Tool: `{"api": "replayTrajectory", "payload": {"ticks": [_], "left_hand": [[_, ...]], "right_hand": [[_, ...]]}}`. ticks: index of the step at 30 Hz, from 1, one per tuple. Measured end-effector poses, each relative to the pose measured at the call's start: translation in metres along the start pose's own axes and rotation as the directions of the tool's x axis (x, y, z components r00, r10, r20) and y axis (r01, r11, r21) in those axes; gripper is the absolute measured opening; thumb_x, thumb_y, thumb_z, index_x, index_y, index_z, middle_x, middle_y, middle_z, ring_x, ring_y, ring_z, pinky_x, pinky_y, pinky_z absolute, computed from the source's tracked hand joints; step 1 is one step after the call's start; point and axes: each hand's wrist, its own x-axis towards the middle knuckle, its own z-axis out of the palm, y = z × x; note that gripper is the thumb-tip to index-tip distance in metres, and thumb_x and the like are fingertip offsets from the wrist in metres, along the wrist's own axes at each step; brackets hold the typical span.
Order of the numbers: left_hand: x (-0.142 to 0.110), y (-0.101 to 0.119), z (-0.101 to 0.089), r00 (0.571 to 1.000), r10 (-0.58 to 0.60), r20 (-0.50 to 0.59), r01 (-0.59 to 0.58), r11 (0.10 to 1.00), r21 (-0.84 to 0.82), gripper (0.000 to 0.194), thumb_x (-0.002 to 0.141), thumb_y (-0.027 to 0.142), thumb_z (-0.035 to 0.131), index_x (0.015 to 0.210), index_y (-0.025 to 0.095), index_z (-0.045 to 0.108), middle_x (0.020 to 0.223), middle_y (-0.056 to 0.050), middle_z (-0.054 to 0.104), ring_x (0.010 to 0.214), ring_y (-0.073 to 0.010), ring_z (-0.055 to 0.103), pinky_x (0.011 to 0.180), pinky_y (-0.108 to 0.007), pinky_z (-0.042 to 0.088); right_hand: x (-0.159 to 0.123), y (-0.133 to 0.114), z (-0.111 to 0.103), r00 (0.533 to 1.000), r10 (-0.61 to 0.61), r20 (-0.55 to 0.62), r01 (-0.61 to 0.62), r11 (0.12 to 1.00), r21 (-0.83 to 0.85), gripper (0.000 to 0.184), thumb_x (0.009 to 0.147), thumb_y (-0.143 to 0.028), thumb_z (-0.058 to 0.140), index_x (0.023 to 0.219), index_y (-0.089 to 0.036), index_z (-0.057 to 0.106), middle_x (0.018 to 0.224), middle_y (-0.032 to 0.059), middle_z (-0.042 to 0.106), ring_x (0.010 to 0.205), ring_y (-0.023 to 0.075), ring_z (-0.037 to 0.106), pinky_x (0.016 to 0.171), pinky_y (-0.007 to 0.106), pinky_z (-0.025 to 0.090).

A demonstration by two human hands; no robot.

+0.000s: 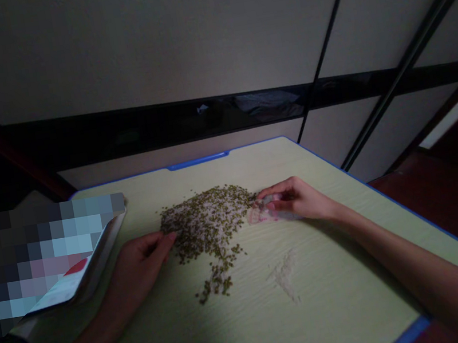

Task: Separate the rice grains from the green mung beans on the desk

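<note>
A spread-out pile of small green beans mixed with pale grains (210, 215) lies on the light tabletop (332, 300). At the pile's left edge is my left hand (144, 257), with thumb and fingers pinched together; whatever is between the fingertips is too small to make out. My right hand (303, 197) is at the pile's right edge, its fingers closed on a clear plastic bag with pink print (262, 214). The bag lies low against the table beside the beans. Nearer to me, a small separate heap of whitish grains (286, 275) sits below the right hand.
On the left of the table a tablet-like device (76, 277) leans in a case, its screen mostly blurred out. Blue edging (420, 228) runs around the table, with a blue raised strip (199, 161) at the back. Cabinet doors (139, 46) stand behind it.
</note>
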Motion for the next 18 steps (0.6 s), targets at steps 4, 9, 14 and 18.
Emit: {"api": "replayTrajectory", "payload": {"ticks": [4,9,14,18], "left_hand": [[-0.0001,0.0011,-0.0004,1.000,0.020,-0.008,-0.020,1.000,0.001,0.038,0.065,0.051,0.039,0.044,0.020,0.036,0.041,0.008,0.029,0.041,-0.0081,0.033,0.044,-0.021,0.025],[-0.0002,0.0014,-0.0006,1.000,0.014,-0.015,-0.014,1.000,-0.013,0.037,0.064,0.051,0.040,0.044,0.020,0.036,0.041,0.008,0.030,0.041,-0.0084,0.033,0.044,-0.021,0.025],[-0.0016,0.0011,-0.0003,1.000,-0.001,-0.001,0.001,0.999,-0.034,0.037,0.065,0.050,0.041,0.044,0.020,0.036,0.040,0.008,0.030,0.040,-0.0081,0.032,0.043,-0.021,0.025],[-0.0010,-0.0026,-0.0001,1.000,0.009,-0.002,-0.009,0.999,-0.034,0.038,0.066,0.051,0.041,0.045,0.020,0.037,0.041,0.008,0.031,0.041,-0.0081,0.033,0.044,-0.021,0.025]], "right_hand": [[-0.0016,-0.0039,0.0003,0.999,0.018,0.033,-0.019,1.000,0.025,0.033,0.070,-0.020,0.053,0.098,-0.007,0.064,0.054,0.0005,0.056,0.045,0.0073,0.043,0.043,0.020,0.034],[-0.0013,-0.0005,-0.0041,1.000,0.017,-0.013,-0.018,0.999,-0.028,0.029,0.070,-0.020,0.053,0.094,-0.011,0.066,0.056,0.0010,0.056,0.048,0.0085,0.045,0.044,0.021,0.036],[0.0012,0.0039,-0.0027,0.992,0.019,-0.122,-0.029,0.997,-0.078,0.030,0.070,-0.022,0.052,0.093,-0.009,0.066,0.060,0.0034,0.058,0.050,0.0101,0.046,0.045,0.023,0.038],[0.0024,0.0024,0.0033,0.988,-0.008,-0.155,-0.009,0.994,-0.113,0.030,0.071,-0.022,0.051,0.095,-0.011,0.066,0.061,0.0024,0.058,0.048,0.0087,0.042,0.043,0.022,0.035]]}}
